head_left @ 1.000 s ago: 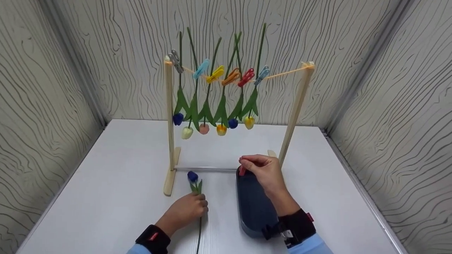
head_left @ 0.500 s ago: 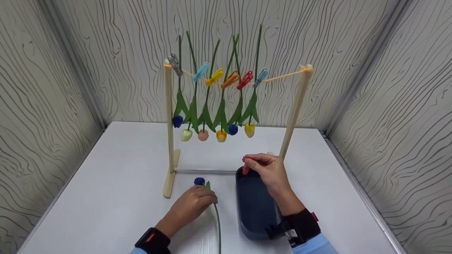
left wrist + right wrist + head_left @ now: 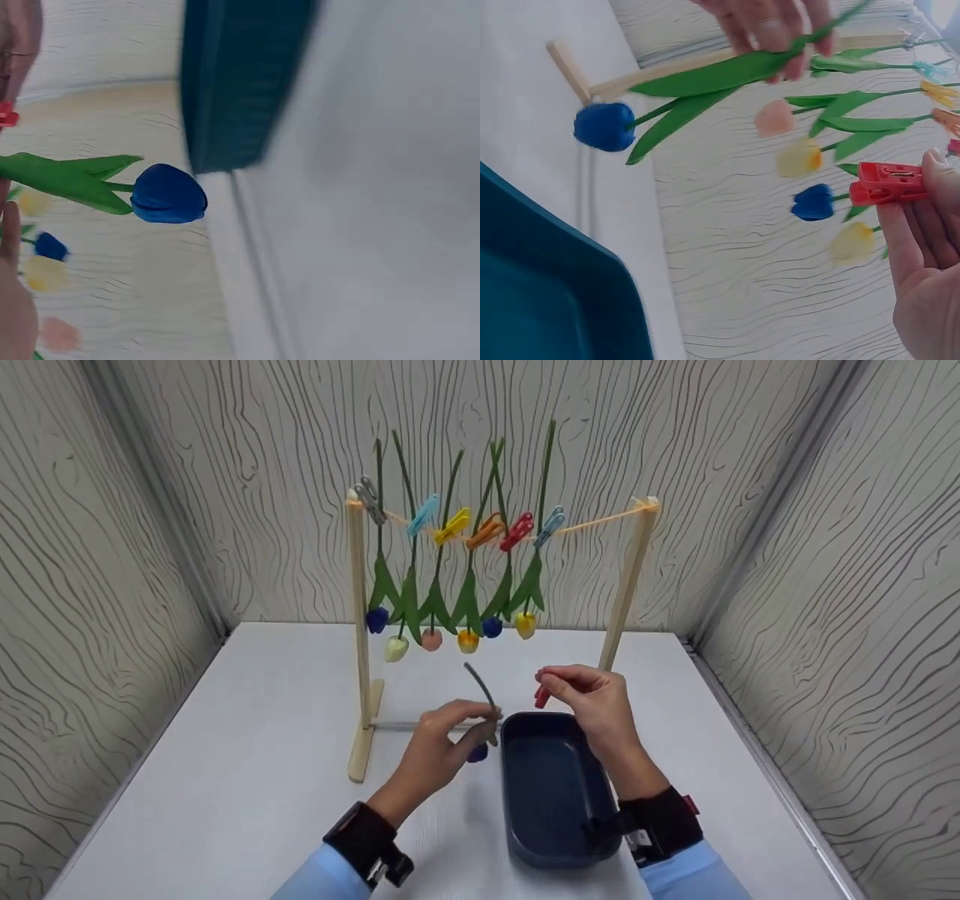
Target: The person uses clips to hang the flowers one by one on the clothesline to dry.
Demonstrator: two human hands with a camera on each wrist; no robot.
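Observation:
My left hand [image 3: 442,746] pinches the green stem of a blue artificial tulip [image 3: 169,194], its bloom pointing down and the stem end rising above my fingers. In the right wrist view its long leaves [image 3: 712,75] hang just under the fingertips. Between thumb and fingers my right hand [image 3: 596,705] holds a red clothespin [image 3: 889,183] over the far end of a dark blue bin [image 3: 511,810]. Behind both hands, several tulips hang upside down from an orange string [image 3: 600,520], each clipped by a coloured clothespin, such as the yellow clothespin [image 3: 453,526].
The string runs between two wooden posts, a left post [image 3: 359,615] and a right post [image 3: 630,585]. A clear rod [image 3: 397,724] joins the stand's feet low down. Patterned walls [image 3: 150,510] enclose the white table [image 3: 225,780] at the back and sides.
My left hand has lifted the blue tulip off the table and turned it bloom down, moving right and forward. The right hand has risen slightly away with the red clothespin.

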